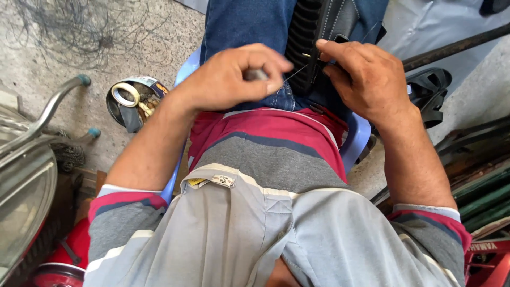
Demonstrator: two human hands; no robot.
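Seen from above, two bare forearms reach forward from short sleeves, elbows spread wide. The left hand (234, 74) is curled into a loose fist, knuckles up, thumb and fingers pinched together at its right side. The right hand (364, 79) lies palm down, fingers bent, thumb and forefinger tips pressed close. The hands sit near each other, not touching.

Shirt (265, 223): short-sleeved polo, pale grey chest with open collar | bands: grey, thin cream, dark slate and wide crimson stripes across the belly | sleeves (119, 204): grey, hemmed with crimson, slate and cream bands | inner collar: small cream label and yellow tag | trousers (239, 24): blue denim jeans | forearms bare
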